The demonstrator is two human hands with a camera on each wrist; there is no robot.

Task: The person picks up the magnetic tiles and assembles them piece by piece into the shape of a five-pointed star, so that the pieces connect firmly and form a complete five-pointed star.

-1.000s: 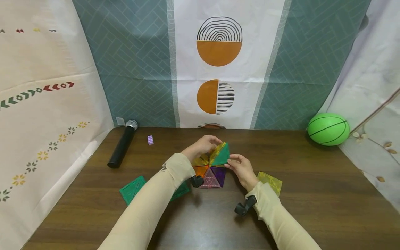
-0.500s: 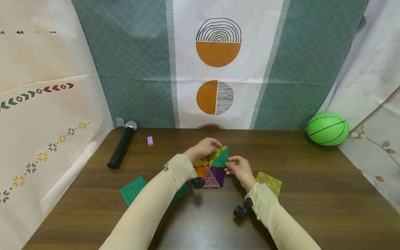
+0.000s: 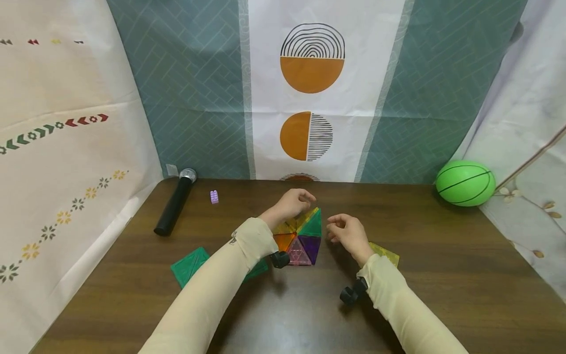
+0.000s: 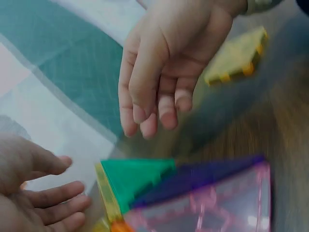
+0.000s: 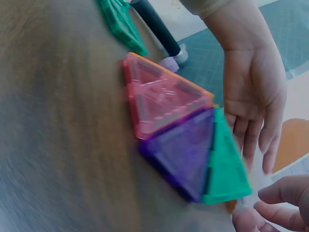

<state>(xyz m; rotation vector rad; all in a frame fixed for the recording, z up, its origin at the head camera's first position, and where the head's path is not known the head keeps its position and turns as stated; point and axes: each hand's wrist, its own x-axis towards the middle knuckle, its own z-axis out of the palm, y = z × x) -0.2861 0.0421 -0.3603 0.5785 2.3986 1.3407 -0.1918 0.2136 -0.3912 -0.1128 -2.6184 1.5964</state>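
Translucent triangular magnetic tiles stand joined at one peak in the middle of the table. In the head view I see a green triangle, a purple triangle, a pink triangle, an orange triangle and yellow ones behind. My left hand hovers at the back of this shape, its fingers loosely extended and holding nothing. To the right, apart from the green and purple tiles, my right hand has relaxed, loosely bent fingers with nothing in them. The left forearm partly covers the orange side.
A yellow tile lies by the right wrist, partly hidden. Green tiles lie around the left forearm. Farther back are a microphone, a small purple block and a green ball.
The green triangle came down against the purple one. My right hand let go of it and drew off to the right; my left hand lifted slightly from the yellow tiles.
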